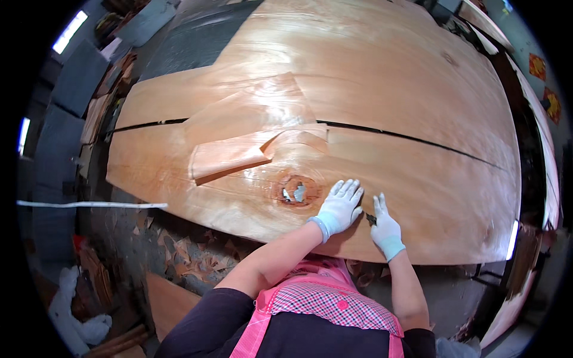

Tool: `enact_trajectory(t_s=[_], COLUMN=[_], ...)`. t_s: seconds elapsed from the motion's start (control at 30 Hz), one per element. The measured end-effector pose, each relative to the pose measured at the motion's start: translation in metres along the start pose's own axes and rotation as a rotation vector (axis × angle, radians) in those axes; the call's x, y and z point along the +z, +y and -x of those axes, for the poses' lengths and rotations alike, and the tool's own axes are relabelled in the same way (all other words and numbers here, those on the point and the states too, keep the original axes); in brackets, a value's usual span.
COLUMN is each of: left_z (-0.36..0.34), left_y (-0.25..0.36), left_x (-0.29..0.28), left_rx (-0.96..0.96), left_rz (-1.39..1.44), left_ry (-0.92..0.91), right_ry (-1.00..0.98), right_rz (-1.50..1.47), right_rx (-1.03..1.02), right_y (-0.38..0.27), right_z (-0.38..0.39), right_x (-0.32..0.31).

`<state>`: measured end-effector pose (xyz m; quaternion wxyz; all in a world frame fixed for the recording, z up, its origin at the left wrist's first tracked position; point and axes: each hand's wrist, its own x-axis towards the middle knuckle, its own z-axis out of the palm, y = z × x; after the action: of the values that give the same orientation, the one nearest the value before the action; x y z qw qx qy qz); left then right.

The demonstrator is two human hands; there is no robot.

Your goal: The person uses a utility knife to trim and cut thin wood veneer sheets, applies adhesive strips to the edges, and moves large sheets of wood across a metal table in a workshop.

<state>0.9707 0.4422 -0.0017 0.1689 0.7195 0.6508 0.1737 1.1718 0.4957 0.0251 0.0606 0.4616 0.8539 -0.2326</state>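
My left hand [339,210], in a white glove with a pale blue cuff, lies flat with fingers stretched on a large wood veneer sheet [430,185]. Just left of it is a knot hole [294,191] with a ragged brown rim and something pale showing through. To the right, my gloved right hand [386,230] rests near the sheet's front edge. It grips a small dark tool [371,219] on its thumb side, two fingers pointing forward; the tool's exact kind is too small to tell. A loose, partly folded piece of veneer [230,156] lies beyond the hole.
A dark gap [412,137] runs across between the veneer sheets. At the far left lies a dark grey panel [191,42]. Veneer scraps [194,256] litter the floor below the front edge. A white strip [89,204] juts in from the left.
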Motion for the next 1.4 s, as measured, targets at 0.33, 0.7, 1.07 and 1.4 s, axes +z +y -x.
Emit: enact_trajectory(t_s=[0.33,0.7,1.07,1.4], left_z=[0.092,0.166,0.216,0.208], left_y=[-0.165,-0.180,-0.167,-0.180], left_x=[-0.158,-0.218,-0.171,-0.182], left_rx=[-0.645,-0.193,-0.322,-0.375], left_rz=[-0.415,-0.244,-0.241,-0.272], left_ry=[0.148,0.651,0.301,0.061], right_ry=[-0.134,0.360,-0.222,-0.116], right_rz=[0.186,-0.238,-1.296,-1.248], right_rx=[0.024,-0.267,0.463,0.258], right_y=[-0.048,-0.037,-0.126,-0.164], right_z=[0.000,-0.023,-0.081,-0.080], right_x=[-0.001,0.021,-0.011,-0.053])
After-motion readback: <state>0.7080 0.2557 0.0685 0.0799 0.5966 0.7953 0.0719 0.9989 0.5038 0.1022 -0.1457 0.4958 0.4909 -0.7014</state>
